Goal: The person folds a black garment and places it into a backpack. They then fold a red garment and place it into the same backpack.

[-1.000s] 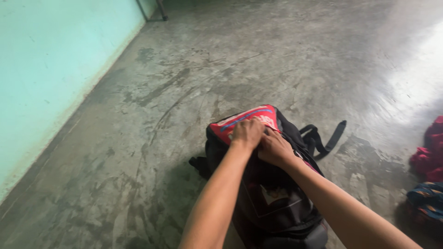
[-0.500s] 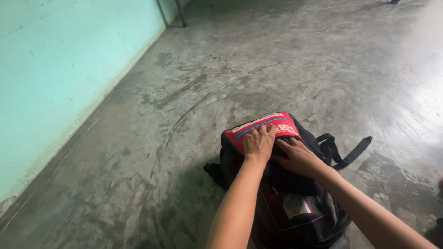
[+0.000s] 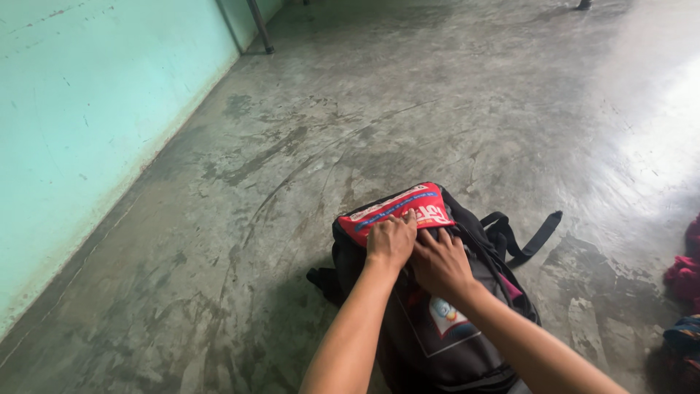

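black backpack (image 3: 437,321) lower centre on concrete floor (image 3: 292,182) | left hand (image 3: 390,241) curled gripping red top flap (image 3: 397,208) | right hand (image 3: 441,263), flat half a second ago, now clenches backpack's top beside it | strap (image 3: 529,237) right

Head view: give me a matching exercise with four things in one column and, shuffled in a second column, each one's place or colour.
Things:
1. backpack
2. red pouch
3. wall
4. strap

Descriptions:
A. turquoise, along the left edge
B. black, lying on the floor to the right of the bag
C. black, under both hands
D. at the bag's far end, by the fingertips

Pairs: 1-C, 2-D, 3-A, 4-B

The left hand and right hand both rest on the backpack.
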